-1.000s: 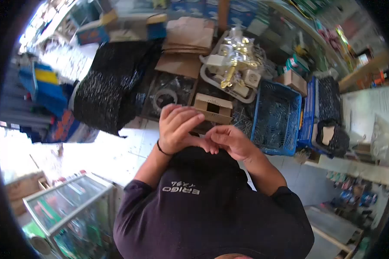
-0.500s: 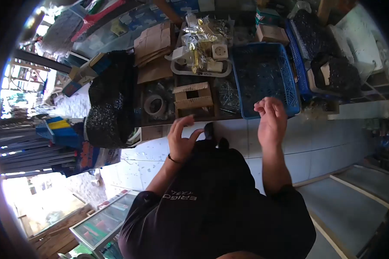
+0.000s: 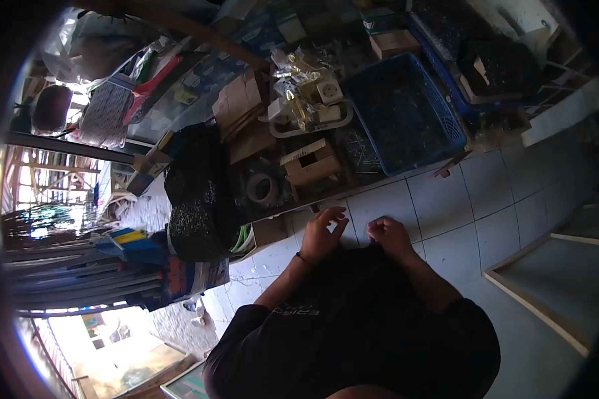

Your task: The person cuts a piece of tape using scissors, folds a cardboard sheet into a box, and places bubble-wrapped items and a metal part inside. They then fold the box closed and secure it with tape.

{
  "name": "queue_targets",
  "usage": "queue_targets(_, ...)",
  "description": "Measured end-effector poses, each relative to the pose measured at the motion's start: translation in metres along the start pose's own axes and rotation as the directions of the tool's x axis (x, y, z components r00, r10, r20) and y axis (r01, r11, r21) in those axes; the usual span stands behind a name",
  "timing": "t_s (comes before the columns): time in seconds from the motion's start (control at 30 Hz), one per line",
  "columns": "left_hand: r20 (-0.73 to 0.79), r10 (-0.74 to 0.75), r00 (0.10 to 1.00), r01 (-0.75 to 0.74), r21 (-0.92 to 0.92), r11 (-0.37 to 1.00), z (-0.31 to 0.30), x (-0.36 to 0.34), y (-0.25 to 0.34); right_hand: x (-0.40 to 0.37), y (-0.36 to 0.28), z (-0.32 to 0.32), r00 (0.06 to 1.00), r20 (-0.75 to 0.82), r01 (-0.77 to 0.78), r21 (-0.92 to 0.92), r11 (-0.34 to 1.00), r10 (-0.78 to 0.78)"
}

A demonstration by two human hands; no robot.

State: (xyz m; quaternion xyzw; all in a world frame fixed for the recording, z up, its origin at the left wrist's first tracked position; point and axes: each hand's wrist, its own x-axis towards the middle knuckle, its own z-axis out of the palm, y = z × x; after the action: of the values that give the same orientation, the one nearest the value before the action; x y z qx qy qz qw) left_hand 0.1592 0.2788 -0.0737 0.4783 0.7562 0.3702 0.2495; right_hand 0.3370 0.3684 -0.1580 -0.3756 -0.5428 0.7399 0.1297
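My left hand (image 3: 321,234), with a dark band at the wrist, hovers in front of my body. Its fingers are curved, thumb apart from them, and nothing shows between them. To its right, my right hand (image 3: 391,237) is closed, fingers curled and pressed together; whether something small is inside cannot be made out. Both hands are above the tiled floor, short of the table's front edge. Nearest on the table are an open cardboard box (image 3: 321,174), a roll of tape (image 3: 263,189) and some loose nails or screws (image 3: 363,151).
A blue plastic basket (image 3: 450,124) stands at the table's right front. Behind the cardboard box sits a white tray (image 3: 347,122) with a wall socket (image 3: 329,92) and bagged brass-coloured parts. Flattened cardboard (image 3: 239,100) and a shiny black plastic bundle (image 3: 194,199) are on the left.
My right hand has come back from the blue basket's front edge toward my left hand and curled closed. My left hand has shifted right in view. The view has turned, tilting the table.
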Motion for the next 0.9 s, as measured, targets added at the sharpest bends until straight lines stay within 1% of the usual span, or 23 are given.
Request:
queue_targets(0.07,0.040,0.043,0.998,-0.044,0.003,0.999,-0.005,0.000,0.001,0.004,-0.018,0.002,0.998,0.026,0.061,-0.013,0.998,-0.060)
queue_targets(0.13,0.002,0.023,1.000,-0.023,-0.083,0.996,-0.010,-0.006,-0.006,0.011,-0.047,0.012,0.991,0.090,0.105,-0.053,0.993,-0.100)
queue_targets(0.23,-0.070,-0.043,0.997,0.027,-0.222,0.975,-0.033,-0.012,-0.012,0.017,-0.090,0.047,0.947,0.182,0.248,0.110,0.962,-0.265)
queue_targets(0.27,-0.096,-0.072,0.993,0.044,-0.271,0.961,-0.044,-0.013,-0.015,0.018,-0.104,0.060,0.935,0.227,0.258,0.098,0.961,-0.274)
queue_targets(0.37,-0.166,-0.036,0.985,-0.031,-0.383,0.923,-0.068,-0.014,-0.036,0.016,-0.126,0.098,0.897,0.352,0.261,0.060,0.963,-0.265)
queue_targets(0.4,-0.197,-0.067,0.978,-0.010,-0.366,0.931,-0.077,-0.017,-0.036,0.016,-0.128,0.108,0.888,0.384,0.255,0.045,0.966,-0.252)
queue_targets(0.43,-0.219,-0.058,0.974,-0.015,-0.317,0.948,-0.083,-0.021,-0.039,0.017,-0.130,0.118,0.878,0.414,0.250,0.033,0.968,-0.241)
queue_targets(0.5,-0.253,-0.030,0.967,-0.025,-0.210,0.977,-0.097,-0.026,-0.042,0.014,-0.129,0.133,0.881,0.396,0.288,-0.021,0.957,-0.257)
queue_targets(0.53,-0.272,-0.045,0.961,-0.006,-0.186,0.983,-0.102,-0.030,-0.039,0.015,-0.124,0.138,0.886,0.383,0.296,-0.032,0.955,-0.261)
queue_targets(0.57,-0.285,-0.030,0.958,-0.029,-0.202,0.979,-0.104,-0.032,-0.044,0.016,-0.121,0.143,0.892,0.367,0.300,-0.043,0.953,-0.264)
queue_targets(0.63,-0.296,-0.011,0.955,-0.062,-0.238,0.969,-0.106,-0.038,-0.058,0.014,-0.118,0.151,0.905,0.330,0.330,-0.140,0.934,-0.270)
queue_targets(0.67,-0.264,-0.027,0.964,-0.043,-0.254,0.966,-0.106,-0.038,-0.064,0.013,-0.117,0.153,0.912,0.309,0.336,-0.192,0.922,-0.268)
queue_targets(0.73,-0.194,-0.066,0.979,0.007,-0.287,0.958,-0.107,-0.040,-0.074,0.013,-0.109,0.158,0.925,0.297,0.293,-0.164,0.942,-0.236)
queue_targets(0.83,-0.116,-0.100,0.988,0.069,-0.250,0.966,-0.114,-0.037,-0.073,0.019,-0.096,0.160,0.944,0.256,0.241,-0.102,0.965,-0.209)
queue_targets(0.9,-0.040,-0.092,0.995,0.079,-0.252,0.965,-0.113,-0.033,-0.080,0.029,-0.088,0.155,0.951,0.230,0.226,-0.052,0.973,-0.209)
